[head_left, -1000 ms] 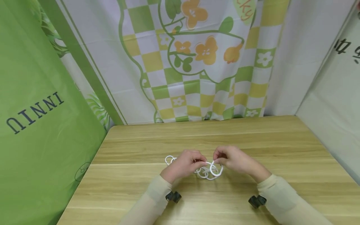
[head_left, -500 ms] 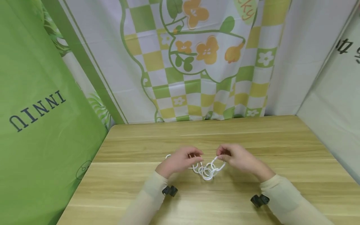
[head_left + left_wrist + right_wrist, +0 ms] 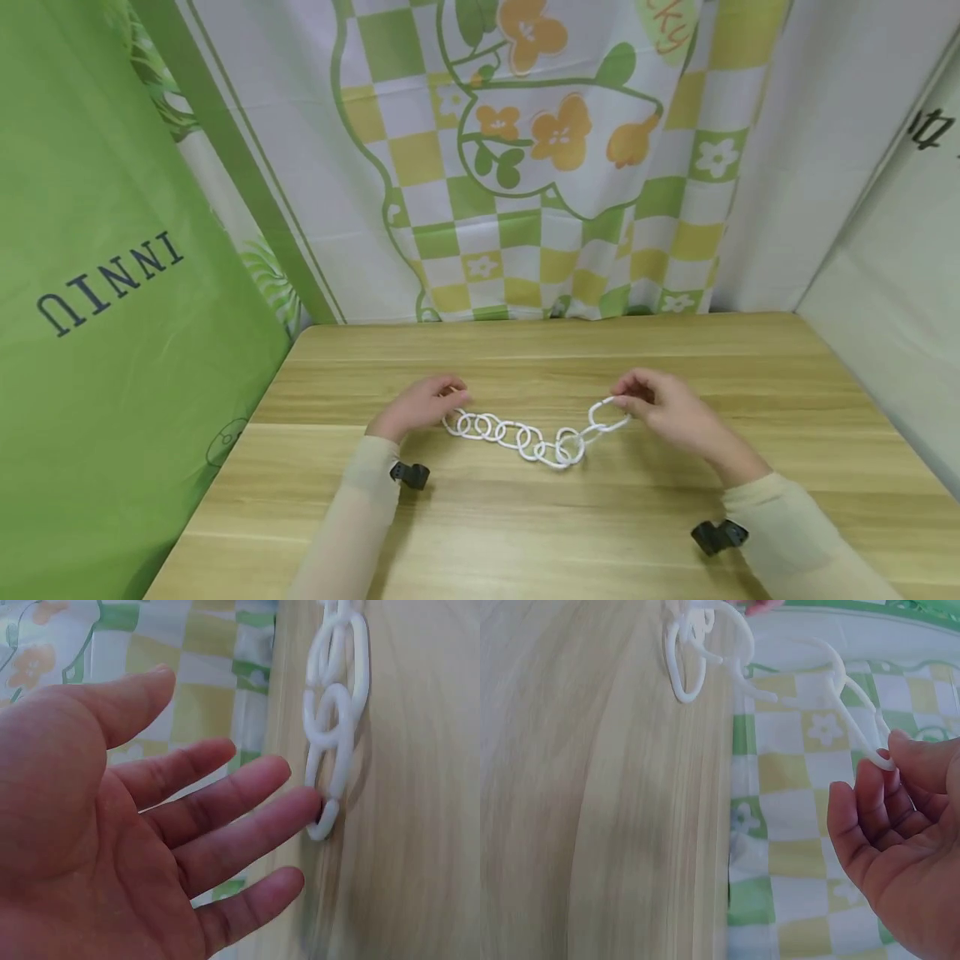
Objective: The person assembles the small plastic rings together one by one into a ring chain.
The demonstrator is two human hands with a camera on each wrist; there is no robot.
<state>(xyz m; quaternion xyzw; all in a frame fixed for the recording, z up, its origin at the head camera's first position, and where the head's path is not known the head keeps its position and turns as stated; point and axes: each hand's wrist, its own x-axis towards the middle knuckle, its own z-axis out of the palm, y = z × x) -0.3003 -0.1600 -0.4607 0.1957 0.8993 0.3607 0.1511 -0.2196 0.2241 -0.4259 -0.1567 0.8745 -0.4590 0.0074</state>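
A white plastic chain [image 3: 557, 466] of several oval links stretches across the middle of the wooden table in the head view. My left hand [image 3: 420, 407] is at its left end, fingers loosely extended. In the left wrist view, that hand's thumb is spread well apart from the fingers, and one fingertip is right at the end link [image 3: 346, 754]. My right hand [image 3: 667, 410] pinches the right end link [image 3: 857, 735] between thumb and fingers. This end is lifted, and the links slope down from it toward the middle of the chain.
The wooden table [image 3: 570, 533] extends around both hands. Behind it hangs a checked floral curtain [image 3: 517, 258], with a green cloth [image 3: 135, 358] at the left and a pale cloth [image 3: 892, 308] at the right. Each wrist wears a small black camera [image 3: 410, 476].
My left hand has let go of the chain near its middle and moved left to its left end. The right hand has drawn the right end rightward, spreading the bunched links into a line.
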